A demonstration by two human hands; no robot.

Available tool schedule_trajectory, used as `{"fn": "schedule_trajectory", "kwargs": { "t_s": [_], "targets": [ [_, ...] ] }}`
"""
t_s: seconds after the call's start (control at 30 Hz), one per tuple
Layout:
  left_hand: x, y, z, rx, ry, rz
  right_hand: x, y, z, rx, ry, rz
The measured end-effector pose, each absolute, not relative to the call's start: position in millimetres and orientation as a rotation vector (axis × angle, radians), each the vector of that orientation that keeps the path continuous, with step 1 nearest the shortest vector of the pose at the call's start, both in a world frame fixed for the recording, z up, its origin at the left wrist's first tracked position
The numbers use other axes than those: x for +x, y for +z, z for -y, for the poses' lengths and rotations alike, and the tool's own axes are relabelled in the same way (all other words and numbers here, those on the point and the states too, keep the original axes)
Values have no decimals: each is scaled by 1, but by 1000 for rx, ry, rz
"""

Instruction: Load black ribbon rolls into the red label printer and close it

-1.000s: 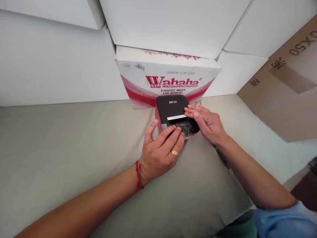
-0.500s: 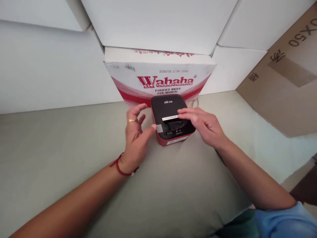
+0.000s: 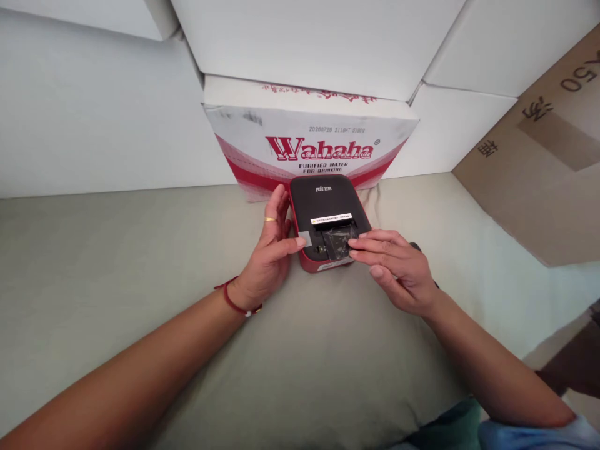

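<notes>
A small printer-like device (image 3: 323,203) with a black top and red sides lies on the cloth-covered surface. A piece of dark, shiny film (image 3: 338,244) sticks out of the slot near its front edge. My left hand (image 3: 274,250) rests along the left side, fingers stretched and thumb on a grey patch (image 3: 304,239) at the top's edge. With fingers extended, my right hand (image 3: 398,265) touches the film's right side with its fingertips; it does not wrap round anything. A white label strip (image 3: 330,219) runs just behind the slot.
Directly behind the device stands a white and red water carton (image 3: 323,125). White boxes (image 3: 304,37) are stacked behind and above it. A brown cardboard box (image 3: 544,162) stands at the right. A dark object shows partly behind my right hand.
My left hand has moved in against the device's side. My right hand has come down and toward the front of the film, which now lies further forward over the front edge.
</notes>
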State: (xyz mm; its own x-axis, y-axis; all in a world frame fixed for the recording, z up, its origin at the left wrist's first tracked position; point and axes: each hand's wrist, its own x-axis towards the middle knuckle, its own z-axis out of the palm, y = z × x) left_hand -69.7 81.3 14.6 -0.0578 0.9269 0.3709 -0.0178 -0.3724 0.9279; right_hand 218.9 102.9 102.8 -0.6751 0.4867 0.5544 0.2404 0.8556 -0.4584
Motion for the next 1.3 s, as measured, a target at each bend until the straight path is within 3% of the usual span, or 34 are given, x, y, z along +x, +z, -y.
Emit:
{"fn": "schedule_trajectory", "kwargs": {
  "t_s": [0.3,0.53,0.77,0.97,1.13,1.3],
  "targets": [
    [-70,8,-83,1477,1473,-1078,218,100,-100,-563,495,2293],
    [-66,1,-87,1573,1526,-1070,209,128,-105,-546,446,2381],
    [-61,-9,-95,1447,1604,-938,157,178,-146,-1220,680,2524],
    [-59,-11,-101,1330,1634,-848,96,186,-179,-1467,77,3088],
    [-57,-11,-102,1289,1626,-843,76,180,-183,-1516,55,3304],
    [-58,-13,-105,1287,1632,-815,102,205,-168,-1437,73,3112]
  ]
}}
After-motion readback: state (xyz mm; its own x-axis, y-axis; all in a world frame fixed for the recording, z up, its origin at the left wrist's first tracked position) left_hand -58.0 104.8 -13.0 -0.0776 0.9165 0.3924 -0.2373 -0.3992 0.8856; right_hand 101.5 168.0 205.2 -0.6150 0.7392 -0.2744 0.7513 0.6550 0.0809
